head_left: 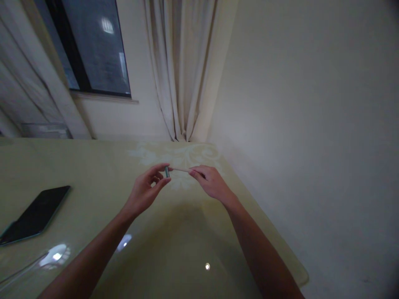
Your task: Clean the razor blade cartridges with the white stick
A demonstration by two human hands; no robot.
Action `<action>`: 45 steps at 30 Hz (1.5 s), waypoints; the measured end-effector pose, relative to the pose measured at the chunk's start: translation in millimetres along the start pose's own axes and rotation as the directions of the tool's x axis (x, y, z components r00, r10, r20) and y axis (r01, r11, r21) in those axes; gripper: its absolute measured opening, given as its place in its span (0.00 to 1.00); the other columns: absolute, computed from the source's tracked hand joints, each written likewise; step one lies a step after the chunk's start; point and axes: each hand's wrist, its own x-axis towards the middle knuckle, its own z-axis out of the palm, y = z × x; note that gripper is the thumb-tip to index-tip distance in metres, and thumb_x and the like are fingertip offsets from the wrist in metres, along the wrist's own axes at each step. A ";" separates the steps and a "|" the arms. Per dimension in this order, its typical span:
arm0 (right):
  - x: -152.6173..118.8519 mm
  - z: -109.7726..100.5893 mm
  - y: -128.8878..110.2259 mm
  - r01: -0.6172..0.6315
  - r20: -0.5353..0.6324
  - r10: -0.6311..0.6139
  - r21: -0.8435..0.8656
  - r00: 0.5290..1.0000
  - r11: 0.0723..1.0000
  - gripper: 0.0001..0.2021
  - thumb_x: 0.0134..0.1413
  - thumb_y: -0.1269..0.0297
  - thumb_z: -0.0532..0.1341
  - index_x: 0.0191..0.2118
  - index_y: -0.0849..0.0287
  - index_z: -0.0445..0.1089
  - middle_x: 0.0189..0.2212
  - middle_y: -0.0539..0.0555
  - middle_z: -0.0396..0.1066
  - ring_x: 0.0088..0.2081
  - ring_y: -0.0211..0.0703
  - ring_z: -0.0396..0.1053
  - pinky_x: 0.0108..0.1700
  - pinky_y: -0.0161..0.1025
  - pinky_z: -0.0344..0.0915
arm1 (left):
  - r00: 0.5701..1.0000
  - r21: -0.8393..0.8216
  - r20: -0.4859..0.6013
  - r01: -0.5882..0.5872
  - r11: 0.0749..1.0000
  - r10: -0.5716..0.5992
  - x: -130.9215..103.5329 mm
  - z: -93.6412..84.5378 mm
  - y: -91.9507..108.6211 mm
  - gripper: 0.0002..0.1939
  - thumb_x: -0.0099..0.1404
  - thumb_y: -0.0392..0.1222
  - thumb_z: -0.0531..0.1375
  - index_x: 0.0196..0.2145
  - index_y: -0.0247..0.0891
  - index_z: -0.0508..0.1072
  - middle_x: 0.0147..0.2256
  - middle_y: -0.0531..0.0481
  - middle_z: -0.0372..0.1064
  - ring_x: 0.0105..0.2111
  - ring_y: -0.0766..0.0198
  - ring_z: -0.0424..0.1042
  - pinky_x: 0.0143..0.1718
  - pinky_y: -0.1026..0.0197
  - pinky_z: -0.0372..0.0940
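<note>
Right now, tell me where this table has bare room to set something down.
Bare patches of table: between the tablet and left hand; beyond the tablet, toward the curtains; and between the forearms. Crowded: the middle, where the left hand's small green piece and right hand's thin stick come close.

1. No texts, labels, brands, numbers or signs can be read.
</note>
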 end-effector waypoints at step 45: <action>-3.2 -9.1 -10.3 0.017 0.103 -0.022 0.046 0.994 0.999 0.20 0.76 0.54 0.57 0.35 0.59 0.77 0.30 0.51 0.74 0.33 0.42 0.68 0.37 0.37 0.57 | 0.998 -0.043 0.037 -0.044 0.998 0.046 0.6 -0.3 0.7 0.20 0.69 0.45 0.66 0.57 0.43 0.76 0.53 0.42 0.80 0.33 0.65 0.73 0.36 0.60 0.72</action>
